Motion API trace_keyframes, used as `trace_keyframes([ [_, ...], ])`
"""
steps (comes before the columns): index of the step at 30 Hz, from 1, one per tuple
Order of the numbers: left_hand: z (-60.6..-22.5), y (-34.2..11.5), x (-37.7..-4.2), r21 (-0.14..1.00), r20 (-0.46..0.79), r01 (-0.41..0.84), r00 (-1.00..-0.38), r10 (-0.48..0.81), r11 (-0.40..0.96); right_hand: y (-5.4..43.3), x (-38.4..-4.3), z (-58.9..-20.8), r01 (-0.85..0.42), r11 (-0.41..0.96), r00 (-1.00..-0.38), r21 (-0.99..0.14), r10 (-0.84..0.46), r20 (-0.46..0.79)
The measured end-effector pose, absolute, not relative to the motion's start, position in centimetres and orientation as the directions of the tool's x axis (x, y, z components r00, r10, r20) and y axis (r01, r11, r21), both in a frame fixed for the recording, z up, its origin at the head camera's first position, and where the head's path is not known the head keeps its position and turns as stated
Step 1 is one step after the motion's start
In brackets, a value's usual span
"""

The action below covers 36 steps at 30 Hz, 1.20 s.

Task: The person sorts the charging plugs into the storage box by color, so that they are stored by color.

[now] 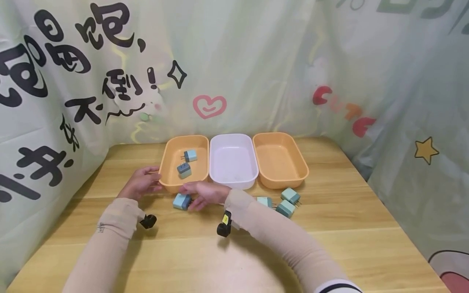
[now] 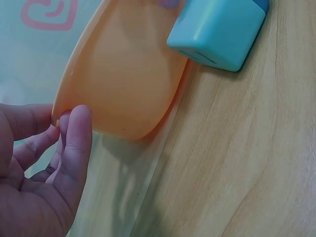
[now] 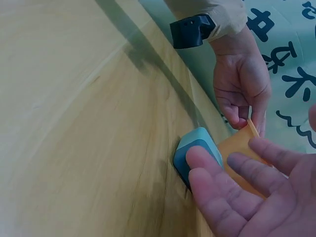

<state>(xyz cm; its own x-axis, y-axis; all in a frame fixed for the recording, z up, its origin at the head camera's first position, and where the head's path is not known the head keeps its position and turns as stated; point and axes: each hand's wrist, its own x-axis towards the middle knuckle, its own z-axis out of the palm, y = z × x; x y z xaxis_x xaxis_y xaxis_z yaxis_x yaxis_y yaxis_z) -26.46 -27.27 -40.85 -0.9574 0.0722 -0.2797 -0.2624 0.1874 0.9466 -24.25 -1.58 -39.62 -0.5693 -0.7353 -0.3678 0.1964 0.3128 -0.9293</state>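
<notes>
My left hand pinches the rim of the left orange bin at its left side; the left wrist view shows thumb and fingers on either side of that rim. In front of this bin lies a two-tone blue charger plug on the table. My right hand is beside that plug with its fingers extended. In the right wrist view the fingertips overlap the plug; whether they touch it I cannot tell. Inside the left bin lie two more plugs, a pale blue one and a darker-topped one.
A white bin stands in the middle, and another orange bin to its right. Three plugs lie before them: one partly behind the right forearm, two close together. A printed curtain hangs behind the wooden table.
</notes>
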Motion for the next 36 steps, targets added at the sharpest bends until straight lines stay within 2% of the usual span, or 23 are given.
trace_keyframes([
  [16, -40.7, -27.4, -26.3, 0.950, -0.263, -0.243, -0.961, 0.081, 0.195, -2.5, -24.7, -40.1, 0.159, 0.378, -0.593, -0.912, -0.702, -0.395],
  [23, -40.6, -27.3, -26.2, 0.951, -0.260, -0.239, -0.962, 0.084, 0.198, -2.9, -24.4, -40.6, 0.091, 0.444, -0.664, -0.891, -0.640, -0.386],
  [30, -40.6, -27.5, -26.1, 0.952, -0.252, -0.231, -0.964, 0.088, 0.199, -3.7, -24.1, -41.5, -0.010, 0.542, -0.724, -0.840, -0.583, -0.368],
  [36, -40.6, -27.5, -26.1, 0.955, -0.246, -0.223, -0.964, 0.100, 0.198, -3.9, -23.9, -42.0, -0.209, 0.637, -0.755, -0.742, -0.588, -0.291],
])
